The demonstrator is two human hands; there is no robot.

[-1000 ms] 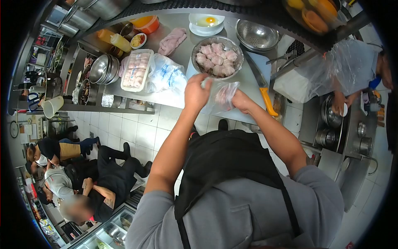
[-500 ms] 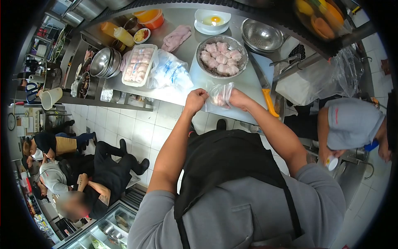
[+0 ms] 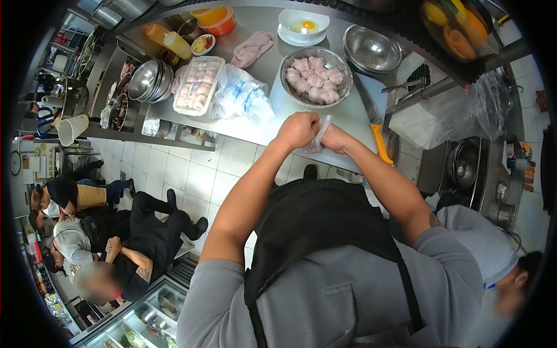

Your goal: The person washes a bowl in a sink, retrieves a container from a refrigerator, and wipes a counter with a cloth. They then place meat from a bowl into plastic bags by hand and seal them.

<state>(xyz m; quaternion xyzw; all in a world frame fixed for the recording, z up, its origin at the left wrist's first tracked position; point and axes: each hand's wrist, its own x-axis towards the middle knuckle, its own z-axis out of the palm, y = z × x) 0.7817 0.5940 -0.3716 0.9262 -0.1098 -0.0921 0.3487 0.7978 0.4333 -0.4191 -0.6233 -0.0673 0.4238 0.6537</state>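
A clear plastic bag (image 3: 318, 139) hangs between my hands at the front edge of the white cutting board (image 3: 281, 107). My left hand (image 3: 299, 129) is closed on its upper left side, and my right hand (image 3: 335, 139) grips it from the right. What lies inside the bag is mostly hidden by my fingers. Just beyond my hands, a metal bowl (image 3: 349, 91) holds several pale raw meat pieces. To the right lies a knife with a yellow handle (image 3: 380, 142). Left of the board are a crumpled plastic bag (image 3: 241, 95) and a white tray of wrapped meat rolls (image 3: 220, 87).
A white bowl with an egg (image 3: 304, 36), a colander (image 3: 373, 49), a pink cloth (image 3: 253, 49) and stacked metal bowls (image 3: 145, 81) stand around. An overhead shelf crosses the top. One person (image 3: 476, 238) bends at right; several others are at left.
My left hand has moved right and up, close against my right hand, and the bag is more bunched between them. The person at right has shifted lower, nearer to me.
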